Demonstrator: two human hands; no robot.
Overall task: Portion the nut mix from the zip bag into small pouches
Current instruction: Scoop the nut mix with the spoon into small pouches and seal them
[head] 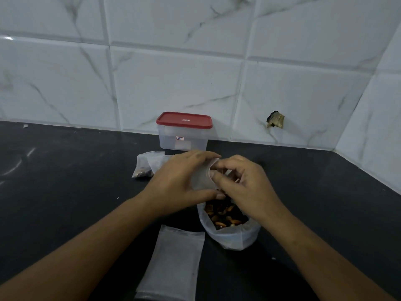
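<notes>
The zip bag (230,236) stands open on the black counter, showing the nut mix (225,216) inside. Just above it my left hand (178,181) holds a small translucent pouch (201,177) between thumb and fingers. My right hand (243,181) pinches the pouch's upper edge with curled fingers; whether it also holds nuts is hidden. Two filled pouches (144,166) lie behind my left hand. A stack of flat pouches (173,263) lies near the front edge.
A clear plastic box with a red lid (184,131) stands against the marble-tiled wall behind my hands. The black counter (65,181) stretches left and right, meeting a side wall at the right. A hole (275,119) shows in the wall tile.
</notes>
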